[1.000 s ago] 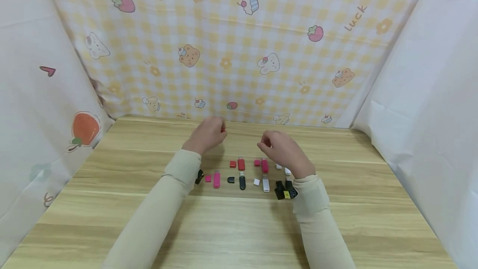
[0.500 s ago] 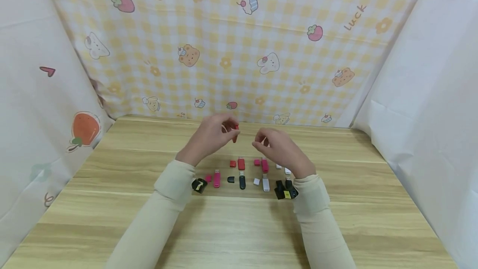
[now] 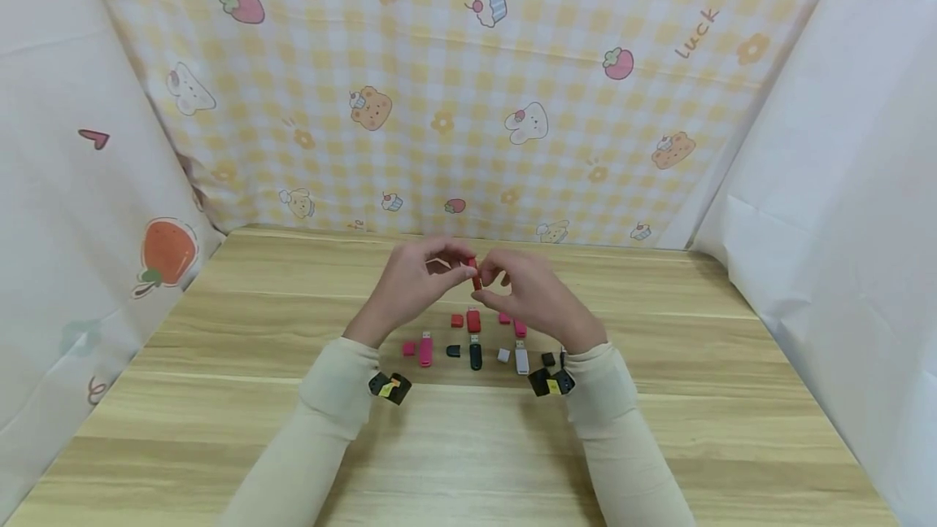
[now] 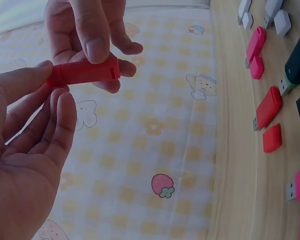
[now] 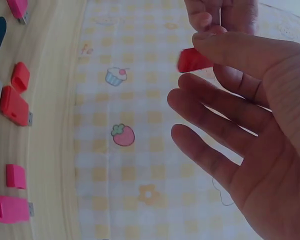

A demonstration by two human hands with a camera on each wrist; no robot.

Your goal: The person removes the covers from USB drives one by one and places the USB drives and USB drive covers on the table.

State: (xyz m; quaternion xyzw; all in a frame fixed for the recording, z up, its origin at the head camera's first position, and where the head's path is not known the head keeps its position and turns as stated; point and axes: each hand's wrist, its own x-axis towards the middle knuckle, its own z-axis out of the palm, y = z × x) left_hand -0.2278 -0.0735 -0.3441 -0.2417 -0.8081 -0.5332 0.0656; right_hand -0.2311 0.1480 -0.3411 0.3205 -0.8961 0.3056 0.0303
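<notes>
A red USB stick (image 4: 87,72) with its cap on is held between both hands above the back of the table. My left hand (image 3: 413,283) pinches one end between thumb and fingers. On the other end lies the thumb of my right hand (image 3: 538,295), with a finger behind the stick. In the right wrist view, only part of the red stick shows beside the right thumb; the rest is hidden by fingers. Below the hands, another red USB stick (image 3: 473,320) lies uncapped next to its red cap (image 3: 457,320).
More uncapped sticks lie in two rows beside their caps: pink (image 3: 426,350), dark green (image 3: 476,354), and white (image 3: 521,359). A second pink stick (image 3: 520,328) is partly hidden by the right hand. A patterned curtain (image 3: 454,104) stands behind the wooden table (image 3: 468,446).
My left hand has moved right, bringing the red stick from the far side to the middle. The right hand has shifted slightly left and now touches the stick.
</notes>
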